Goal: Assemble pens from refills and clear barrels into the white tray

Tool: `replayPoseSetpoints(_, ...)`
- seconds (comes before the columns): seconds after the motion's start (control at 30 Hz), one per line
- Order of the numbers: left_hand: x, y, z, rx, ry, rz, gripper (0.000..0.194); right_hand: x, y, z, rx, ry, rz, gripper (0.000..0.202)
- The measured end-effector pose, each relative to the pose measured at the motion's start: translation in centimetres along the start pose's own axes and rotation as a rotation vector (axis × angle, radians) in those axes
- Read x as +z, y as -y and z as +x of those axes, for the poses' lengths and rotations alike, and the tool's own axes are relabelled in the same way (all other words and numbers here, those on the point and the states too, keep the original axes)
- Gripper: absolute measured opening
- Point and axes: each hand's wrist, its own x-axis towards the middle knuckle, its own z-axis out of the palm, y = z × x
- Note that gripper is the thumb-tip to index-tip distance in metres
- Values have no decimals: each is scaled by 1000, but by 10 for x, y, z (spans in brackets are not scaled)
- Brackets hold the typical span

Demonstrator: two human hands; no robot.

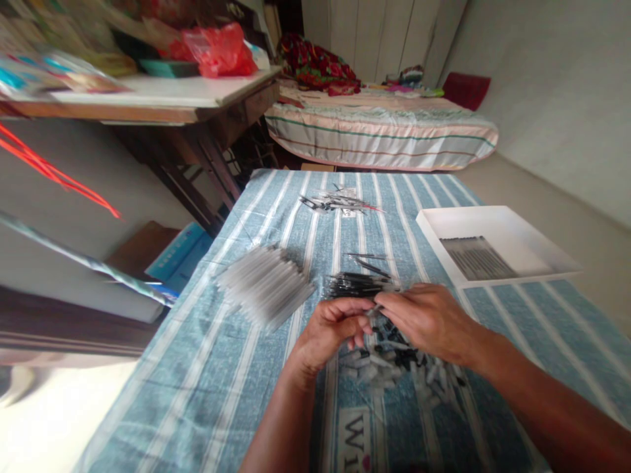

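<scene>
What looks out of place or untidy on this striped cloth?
The thin pieces near the far edge lie crisscrossed, a red one jutting out, unlike the neat row in the white box. Short pieces nearest the person are jumbled too.

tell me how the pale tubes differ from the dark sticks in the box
The pale tubes look whitish, the dark sticks grey-black. The tubes cover a larger patch than the sticks. The tubes lie on striped cloth, the sticks inside a white box. Both are neatly lined up.

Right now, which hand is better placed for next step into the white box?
Probably the right hand: it is nearer the white box; the left hand sits farther away.
</scene>
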Motion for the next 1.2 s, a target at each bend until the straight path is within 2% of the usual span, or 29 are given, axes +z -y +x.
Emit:
replayPoseSetpoints(0.07, -2, 1, 1, 34, -11, -47, 27, 6, -4, -5, 86, 85, 0, 16)
replayPoseSetpoints(0.17, -3, 3, 2, 59, -11, -101, 29, 18, -7, -9, 195, 331, -7, 18)
replayPoseSetpoints(0.23, -2, 2, 2, 67, -6, -116, 29, 27, -5, -11, 219, 438, -11, 19)
replayPoseSetpoints(0.4, 1, 0, 0, 114, 11, -173, 33, 44, -1, -11, 231, 483, -18, 24)
replayPoseSetpoints(0.53, 0, 0, 0, 120, 39, -178, 28, 44, -3, -13, 264, 349, 160, 19)
replayPoseSetpoints(0.7, 0, 2, 0, 82, 58, -107, 24, 38, 0, -17, 360, 6, 615, 12)
replayPoseSetpoints(0.8, 2, 3, 0, 42, 65, -76, 24, 38, 6, -18, 389, -138, 842, 7)
replayPoseSetpoints(0.97, 3, 5, 1, 11, 78, -68, 24, 40, 11, -15, 455, -232, 1170, 3)
replayPoseSetpoints(1.1, 3, 5, 2, 3, 81, -67, 26, 46, 11, -15, 512, -312, 1188, 7)
replayPoseSetpoints(1.2, 6, 3, 1, -11, 74, -65, 26, 51, 8, -18, 544, -325, 1218, 13)
